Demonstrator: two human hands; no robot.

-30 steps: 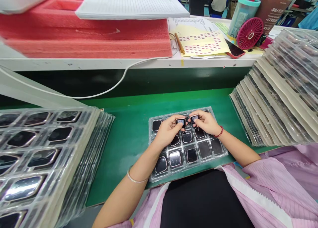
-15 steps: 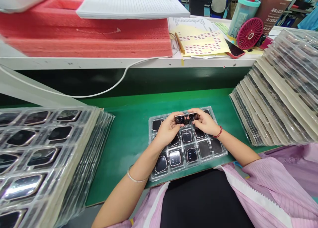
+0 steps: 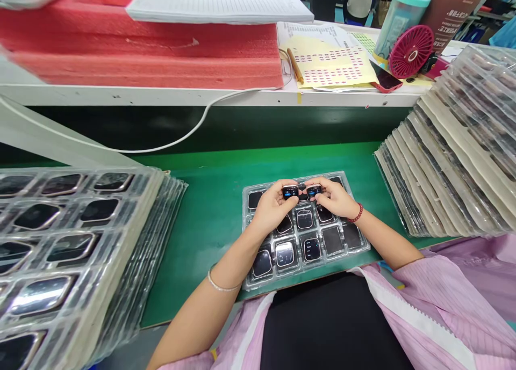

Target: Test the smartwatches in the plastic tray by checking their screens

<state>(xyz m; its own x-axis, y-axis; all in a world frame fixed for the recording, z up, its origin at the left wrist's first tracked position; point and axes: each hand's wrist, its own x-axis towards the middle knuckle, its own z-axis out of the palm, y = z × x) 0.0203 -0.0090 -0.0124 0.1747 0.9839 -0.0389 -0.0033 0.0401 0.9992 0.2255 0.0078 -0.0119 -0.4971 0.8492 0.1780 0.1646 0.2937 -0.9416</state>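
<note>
My left hand (image 3: 274, 204) is closed on a smartwatch without a strap (image 3: 290, 191), its screen lit and the thumb at its lower edge. A second lit smartwatch (image 3: 313, 190) is held in my right hand (image 3: 335, 198), close beside the first. Both are above the far rows of a clear plastic tray (image 3: 296, 273). Several more watches sit in the tray's pockets, one of them (image 3: 312, 249) showing text on its screen. Two pockets at the near right, such as this one (image 3: 332, 241), hold no watch. My hands and forearms hide part of the tray.
Stacked watch trays stand at the left (image 3: 121, 241) and right (image 3: 451, 171) of the green table (image 3: 205, 225). Along the white shelf (image 3: 161, 97) lie red foam (image 3: 141, 53), a paper pad, a phone (image 3: 386, 79) and a pink fan (image 3: 411, 52). A white cable hangs below.
The screens of both held watches now show blue areas that were not there before. My hands have barely moved, and the view has shifted slightly.
</note>
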